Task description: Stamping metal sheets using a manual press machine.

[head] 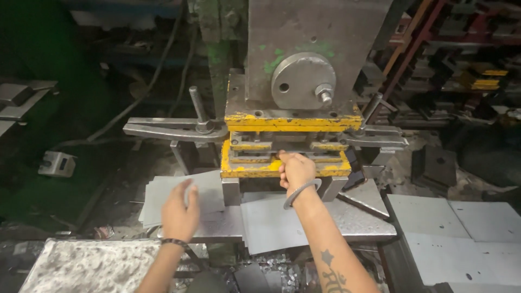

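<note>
Right hand at front of yellow-painted steel press die, fingers curled together at die's lower slot; appears to pinch thin workpiece there, contact hidden by fingers. Steel bangle on right wrist. Left hand hovers over stack of flat grey sheet-metal blanks left of die, fingers spread apart, holding nothing. Single grey metal sheet lies on press bed below right forearm. More grey sheets stacked far right.
</note>
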